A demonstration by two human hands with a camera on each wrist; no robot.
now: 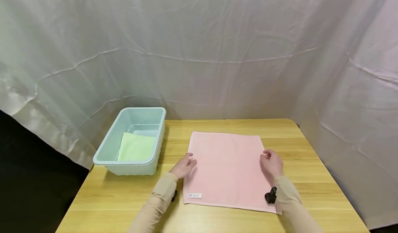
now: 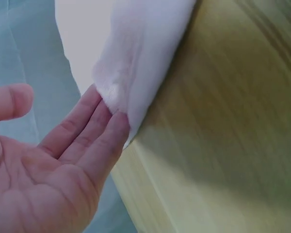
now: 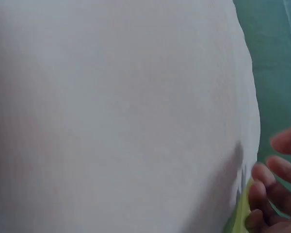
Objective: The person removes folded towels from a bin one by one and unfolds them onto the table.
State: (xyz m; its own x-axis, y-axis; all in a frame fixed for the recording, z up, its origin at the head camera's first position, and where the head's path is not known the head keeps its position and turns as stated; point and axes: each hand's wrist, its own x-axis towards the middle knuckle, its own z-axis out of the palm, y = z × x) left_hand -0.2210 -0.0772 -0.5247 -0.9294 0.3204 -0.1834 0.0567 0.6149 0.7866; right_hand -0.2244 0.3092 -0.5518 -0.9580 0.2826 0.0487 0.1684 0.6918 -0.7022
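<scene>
A pink towel (image 1: 230, 171) lies spread flat on the table, a small white label (image 1: 194, 195) at its near left corner. My left hand (image 1: 184, 166) is at the towel's left edge. In the left wrist view, the extended fingers (image 2: 99, 145) touch the edge of the towel (image 2: 150, 63), which looks whitish there, and the thumb stands apart from it. At the right edge is my right hand (image 1: 272, 163), its fingers loosely bent. The right wrist view has these fingertips (image 3: 263, 174) right beside the towel's border, with nothing pinched between thumb and fingers.
To the left stands a pale blue plastic basin (image 1: 158, 141) with a folded light green cloth (image 1: 136, 148) inside. The wooden table (image 1: 314, 177) extends around the towel. A grey-white curtain (image 1: 217, 84) hangs behind and at the sides. Both wrists carry small black cameras (image 1: 271, 196).
</scene>
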